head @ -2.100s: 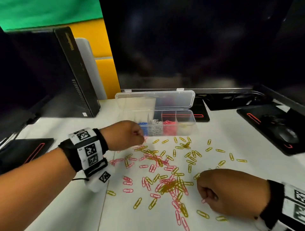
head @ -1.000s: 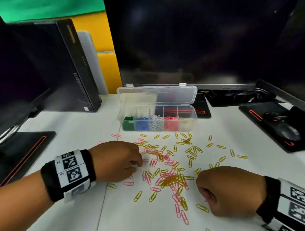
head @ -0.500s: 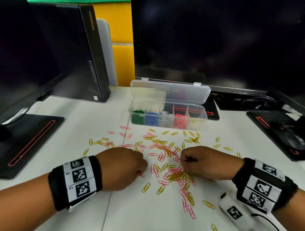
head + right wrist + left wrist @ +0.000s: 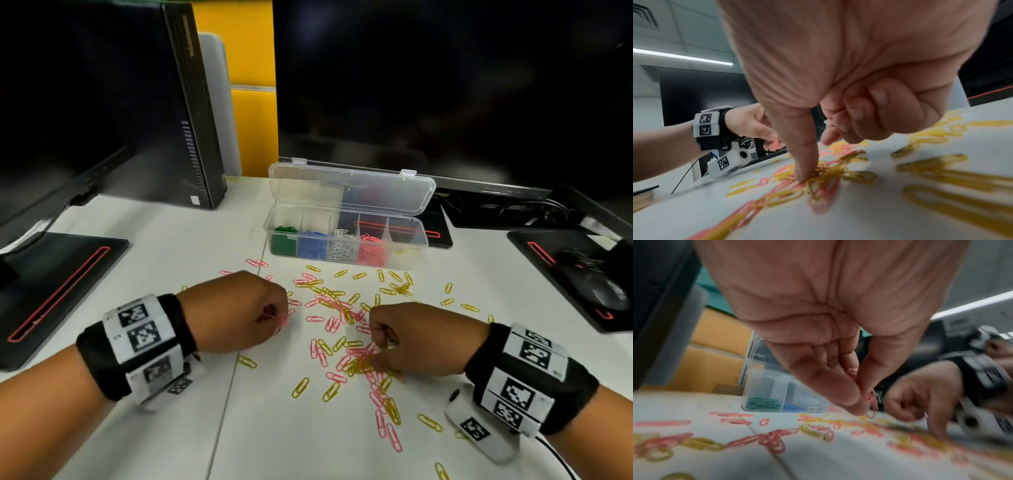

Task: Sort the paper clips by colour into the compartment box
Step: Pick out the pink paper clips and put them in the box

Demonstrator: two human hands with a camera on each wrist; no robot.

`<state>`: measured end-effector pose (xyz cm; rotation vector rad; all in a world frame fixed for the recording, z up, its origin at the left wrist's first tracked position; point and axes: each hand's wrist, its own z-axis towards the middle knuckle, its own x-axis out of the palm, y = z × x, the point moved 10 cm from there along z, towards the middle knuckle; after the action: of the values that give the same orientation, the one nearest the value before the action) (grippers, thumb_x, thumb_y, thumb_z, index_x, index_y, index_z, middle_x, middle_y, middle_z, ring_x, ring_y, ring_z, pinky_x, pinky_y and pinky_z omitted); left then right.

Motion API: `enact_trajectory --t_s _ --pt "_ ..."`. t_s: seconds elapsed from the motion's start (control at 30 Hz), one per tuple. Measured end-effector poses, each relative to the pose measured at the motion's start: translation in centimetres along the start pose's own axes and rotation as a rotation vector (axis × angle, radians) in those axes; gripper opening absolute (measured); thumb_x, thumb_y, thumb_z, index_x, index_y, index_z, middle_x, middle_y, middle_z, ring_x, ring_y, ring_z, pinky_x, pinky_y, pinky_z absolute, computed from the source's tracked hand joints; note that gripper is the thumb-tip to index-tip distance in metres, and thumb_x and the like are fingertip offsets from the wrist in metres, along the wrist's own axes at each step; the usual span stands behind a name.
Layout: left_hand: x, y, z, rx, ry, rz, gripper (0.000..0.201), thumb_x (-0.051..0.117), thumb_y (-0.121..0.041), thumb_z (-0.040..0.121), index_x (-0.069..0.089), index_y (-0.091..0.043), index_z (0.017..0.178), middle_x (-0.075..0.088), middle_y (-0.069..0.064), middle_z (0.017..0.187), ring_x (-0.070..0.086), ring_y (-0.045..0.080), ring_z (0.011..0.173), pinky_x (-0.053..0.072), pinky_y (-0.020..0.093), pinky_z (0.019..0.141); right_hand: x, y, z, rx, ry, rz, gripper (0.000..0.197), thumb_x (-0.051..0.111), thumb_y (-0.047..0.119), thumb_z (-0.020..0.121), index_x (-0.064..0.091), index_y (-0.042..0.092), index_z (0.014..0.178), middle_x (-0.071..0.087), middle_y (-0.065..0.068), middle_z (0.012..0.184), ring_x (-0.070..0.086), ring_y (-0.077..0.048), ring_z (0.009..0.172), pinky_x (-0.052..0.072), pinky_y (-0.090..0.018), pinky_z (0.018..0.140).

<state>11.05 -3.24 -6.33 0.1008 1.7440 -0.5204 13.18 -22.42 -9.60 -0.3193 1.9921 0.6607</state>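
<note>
Compartment box, lid open, at the back of the worktop: green, blue, white and pink cells filled; rightmost cell looks nearly empty. Pink and yellow clips lie loose. Left hand pinches pink clips. Right hand, fingers curled, picks at yellow clips; its hold is unclear.

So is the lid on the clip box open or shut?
Open. The clear lid stands tipped back behind the compartment box, leaving its compartments uncovered.
</note>
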Motion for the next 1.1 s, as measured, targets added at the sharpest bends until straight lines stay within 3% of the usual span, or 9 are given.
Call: enact_trajectory --t_s 0.07,0.13,0.27,0.4,0.57,0.73,0.9,1.03,1.1 --pt "-1.1 0.9 0.2 -0.062 -0.027 -0.216 0.007 0.067 -0.025 0.089 0.072 -0.031 0.089 0.071 -0.017 0.083 0.064 0.0 0.076 0.052 0.018 0.071 -0.1 0.2 -0.2 -0.018 -0.01 -0.006 0.023 0.071 0.042 0.085 0.052 0.03 0.09 0.055 0.01 0.083 0.045 -0.009 0.072 0.037 -0.022 0.061" --pt "-1.2 1.6 0.3 -0.12 -0.019 -0.525 0.01 0.071 -0.013 0.088 0.074 -0.023 0.087 0.074 -0.004 0.078 0.063 0.003 0.063 0.052 0.02 0.061 -0.3 0.6 -0.5 -0.044 -0.032 -0.003 0.021 0.07 0.04 0.085 0.053 0.033 0.094 0.054 0.013 0.083 0.047 -0.006 0.072 0.035 -0.02 0.059" --pt "0.1 2.0 0.3 -0.158 0.029 -1.066 0.01 0.076 -0.012 0.074 0.073 -0.011 0.084 0.069 0.016 0.079 0.066 0.02 0.067 0.051 0.025 0.052 -0.4 1.4 -0.5 -0.106 -0.097 -0.023 0.003 0.058 0.034 0.096 0.058 0.034 0.099 0.059 0.016 0.091 0.054 -0.004 0.081 0.036 -0.016 0.064" --pt "1.3 2.6 0.7 -0.211 0.019 -1.592 0.022 0.073 -0.013 0.061 0.065 -0.007 0.081 0.057 0.018 0.079 0.063 0.026 0.064 0.052 0.026 0.046 0.1 0.8 -0.1 -0.109 -0.087 -0.047 0.01 0.057 0.034 0.096 0.062 0.036 0.104 0.061 0.018 0.102 0.055 -0.005 0.089 0.037 -0.016 0.07" --pt "2.3 1.7 1.3 -0.245 0.077 -1.899 0.015 0.06 -0.015 0.057 0.056 -0.012 0.07 0.049 0.01 0.074 0.055 0.023 0.057 0.046 0.024 0.046 0.1 1.1 -0.1 -0.127 -0.102 -0.061 0.003 0.059 0.034 0.093 0.057 0.033 0.096 0.055 0.017 0.084 0.05 -0.003 0.073 0.033 -0.017 0.06" --pt "4.0 1.2 2.0 -0.365 0.134 -1.583 0.029 0.068 -0.031 0.083 0.049 -0.017 0.068 0.043 0.005 0.067 0.041 0.015 0.051 0.03 0.023 0.043 0.2 1.1 -0.1 -0.108 -0.096 -0.061 0.008 0.052 0.029 0.098 0.059 0.032 0.1 0.055 0.014 0.085 0.051 -0.006 0.077 0.034 -0.021 0.061" --pt "3.4 -0.8 2.5 -0.285 0.188 -1.161 0.022 0.063 -0.019 0.094 0.071 0.0 0.102 0.059 0.002 0.071 0.046 0.011 0.056 0.037 0.02 0.047 0.4 1.1 0.0 -0.098 -0.084 -0.085 0.008 0.052 0.03 0.099 0.06 0.03 0.099 0.055 0.014 0.082 0.053 -0.009 0.082 0.036 -0.022 0.063" --pt "1.9 -3.1 3.0 0.003 0.185 -0.36 0.014 0.071 -0.031 0.091 0.077 -0.032 0.104 0.067 -0.028 0.081 0.054 0.0 0.071 0.049 0.018 0.074 0.7 1.3 -0.2 -0.103 -0.066 -0.116 0.015 0.044 0.028 0.1 0.057 0.026 0.095 0.063 0.006 0.093 0.058 -0.016 0.085 0.046 -0.028 0.069" --pt "2.3 -4.3 2.8 0.129 0.189 -0.023 0.02 0.066 -0.043 0.092 0.071 -0.046 0.112 0.065 -0.03 0.1 0.057 -0.002 0.09 0.049 0.019 0.085 0.9 1.3 -0.3 -0.104 -0.062 -0.133 0.016 0.041 0.027 0.099 0.056 0.024 0.094 0.063 0.003 0.093 0.058 -0.018 0.085 0.044 -0.029 0.068"
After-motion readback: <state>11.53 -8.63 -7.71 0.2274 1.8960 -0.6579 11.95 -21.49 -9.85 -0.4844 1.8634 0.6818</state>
